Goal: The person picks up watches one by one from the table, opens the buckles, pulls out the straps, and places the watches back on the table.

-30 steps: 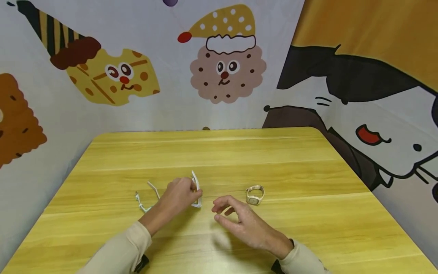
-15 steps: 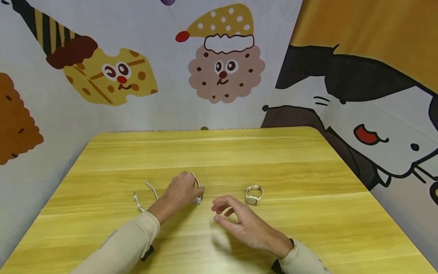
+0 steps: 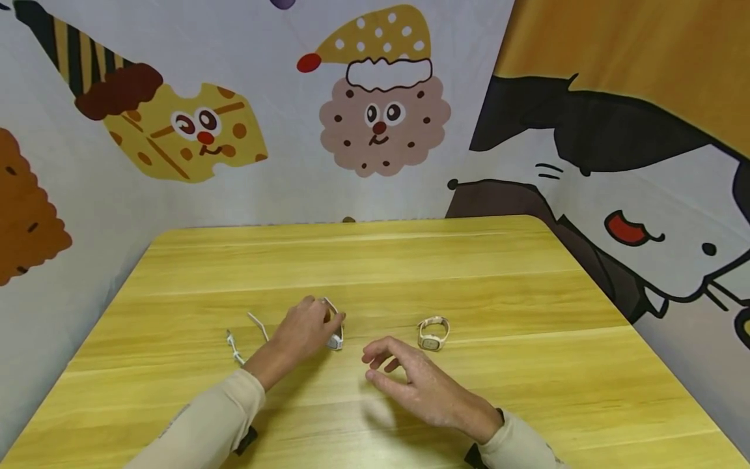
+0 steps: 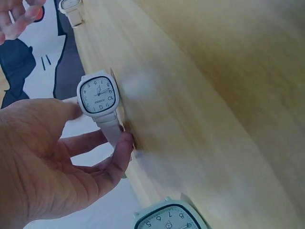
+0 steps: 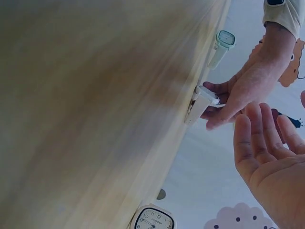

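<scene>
A white wristwatch [image 3: 335, 342] with a squarish dial stands on the table, its strap looped. My left hand [image 3: 305, 329] holds it, thumb and fingers about the strap; the left wrist view shows the watch's face [image 4: 98, 95] turned to the camera and fingertips on the band. Over the table, my right hand [image 3: 416, 384] hovers with relaxed, slightly bent fingers and holds nothing. Just beyond it stands a beige wristwatch [image 3: 432, 342]. Left of my left hand is a mint-green wristwatch [image 4: 169, 217], mostly hidden by the forearm in the head view.
The wood-grain table [image 3: 498, 273] ends at a cloth backdrop [image 3: 293, 189] printed with cartoon figures. The mint-green watch's strap end [image 3: 258, 324] lies close beside the left wrist.
My left hand has set the white watch lower and nearer upright, then shifted slightly left. My right hand has stayed in place. The view has drifted a little.
</scene>
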Available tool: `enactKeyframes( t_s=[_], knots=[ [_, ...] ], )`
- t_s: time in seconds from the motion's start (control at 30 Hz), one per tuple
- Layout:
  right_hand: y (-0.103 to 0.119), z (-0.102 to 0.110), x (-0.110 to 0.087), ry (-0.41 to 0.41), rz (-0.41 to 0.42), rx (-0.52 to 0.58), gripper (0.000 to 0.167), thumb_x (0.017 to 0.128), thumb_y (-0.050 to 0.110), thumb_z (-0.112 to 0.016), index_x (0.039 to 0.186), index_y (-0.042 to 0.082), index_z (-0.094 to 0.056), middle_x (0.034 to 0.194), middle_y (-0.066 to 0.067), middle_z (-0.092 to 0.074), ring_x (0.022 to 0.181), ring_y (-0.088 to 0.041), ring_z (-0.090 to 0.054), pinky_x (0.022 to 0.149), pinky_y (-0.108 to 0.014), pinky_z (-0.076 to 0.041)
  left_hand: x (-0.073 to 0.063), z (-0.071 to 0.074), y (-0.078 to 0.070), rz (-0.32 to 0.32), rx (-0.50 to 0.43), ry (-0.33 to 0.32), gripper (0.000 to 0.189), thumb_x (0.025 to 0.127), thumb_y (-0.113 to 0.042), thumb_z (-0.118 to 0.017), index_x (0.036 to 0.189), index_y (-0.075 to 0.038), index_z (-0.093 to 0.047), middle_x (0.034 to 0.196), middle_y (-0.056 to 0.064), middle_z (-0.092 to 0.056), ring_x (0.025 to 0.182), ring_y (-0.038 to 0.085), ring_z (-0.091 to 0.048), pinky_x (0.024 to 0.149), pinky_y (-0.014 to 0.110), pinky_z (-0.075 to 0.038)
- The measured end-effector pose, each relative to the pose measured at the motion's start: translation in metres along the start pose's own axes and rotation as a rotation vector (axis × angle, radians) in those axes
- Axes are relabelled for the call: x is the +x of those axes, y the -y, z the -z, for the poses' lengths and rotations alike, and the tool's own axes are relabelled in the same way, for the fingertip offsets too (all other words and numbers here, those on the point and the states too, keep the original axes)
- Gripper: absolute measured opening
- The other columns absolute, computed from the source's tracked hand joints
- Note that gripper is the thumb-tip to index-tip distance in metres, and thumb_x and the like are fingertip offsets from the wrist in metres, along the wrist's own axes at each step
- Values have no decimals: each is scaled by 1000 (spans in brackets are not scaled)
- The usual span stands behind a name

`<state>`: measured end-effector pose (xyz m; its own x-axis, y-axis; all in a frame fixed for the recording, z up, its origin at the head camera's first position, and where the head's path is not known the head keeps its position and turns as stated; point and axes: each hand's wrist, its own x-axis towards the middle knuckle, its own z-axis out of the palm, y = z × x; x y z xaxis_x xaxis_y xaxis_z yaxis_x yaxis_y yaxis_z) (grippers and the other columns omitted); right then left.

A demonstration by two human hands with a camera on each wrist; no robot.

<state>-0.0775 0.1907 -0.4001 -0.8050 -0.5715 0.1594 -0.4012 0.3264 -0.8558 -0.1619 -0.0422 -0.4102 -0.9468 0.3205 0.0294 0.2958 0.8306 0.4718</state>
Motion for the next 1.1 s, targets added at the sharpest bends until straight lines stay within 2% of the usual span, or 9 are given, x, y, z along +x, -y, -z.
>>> enactKeyframes(
  t_s=[0.1,0.2,0.3,0.4,0.63,0.73,0.9,1.0,1.1],
  knots=[
    [0,0,-1,2,0,-6,26,105,28,-60,126,11,-59,123,-5,-64,108,-14,-61,95,-37,-52,-1,2,1,27,-11,14,31,97,-12,-60,65,-11,-59,75,5,-50,69,20,-48,54,32,-45],
    [-1,0,-1,10,-6,-9,25,106,28,-59,125,12,-59,123,-5,-64,108,-14,-60,95,-36,-52,-1,4,3,53,-19,27,24,90,-9,-64,66,-9,-60,77,6,-51,69,20,-49,55,32,-46],
    [-1,0,-1,21,-17,-12,23,106,30,-58,125,17,-58,124,-4,-63,109,-14,-60,96,-36,-52,0,6,4,61,-12,39,23,88,-14,-71,67,-7,-64,77,5,-54,71,20,-52,59,33,-49],
    [-2,1,-1,30,-24,-16,24,107,32,-57,125,18,-58,125,-4,-63,110,-14,-60,96,-36,-51,0,7,5,86,-25,60,29,89,-23,-77,68,-5,-66,77,5,-55,71,19,-53,60,31,-50],
    [-2,0,0,43,-36,-21,25,107,33,-56,126,17,-58,126,-4,-62,110,-14,-59,97,-36,-51,2,8,7,141,-76,95,42,84,-37,-85,61,-8,-64,68,3,-56,57,14,-49,46,24,-40],
    [-2,0,0,41,-40,-22,26,106,34,-57,126,16,-58,126,-3,-63,110,-14,-59,96,-36,-51,3,8,7,140,-79,102,42,85,-41,-83,65,-8,-65,69,3,-57,57,14,-51,46,24,-43],
    [-3,1,0,34,-28,-26,24,106,31,-59,124,16,-59,124,-4,-63,109,-14,-60,96,-36,-52,-1,11,6,87,-47,110,38,94,-40,-74,85,-3,-73,87,8,-65,73,20,-60,60,31,-53],
    [-3,2,0,33,-23,-29,24,106,31,-59,124,15,-59,124,-4,-63,108,-14,-60,95,-37,-52,-7,16,3,52,3,146,42,99,-44,-65,97,-3,-75,106,17,-66,92,27,-62,73,40,-56],
    [-3,3,-1,35,-21,-35,25,106,32,-58,124,15,-60,122,-4,-63,108,-14,-60,95,-37,-52,-14,20,0,37,29,199,49,97,-54,-64,107,-7,-74,119,24,-59,98,30,-61,76,46,-56]
  ],
)
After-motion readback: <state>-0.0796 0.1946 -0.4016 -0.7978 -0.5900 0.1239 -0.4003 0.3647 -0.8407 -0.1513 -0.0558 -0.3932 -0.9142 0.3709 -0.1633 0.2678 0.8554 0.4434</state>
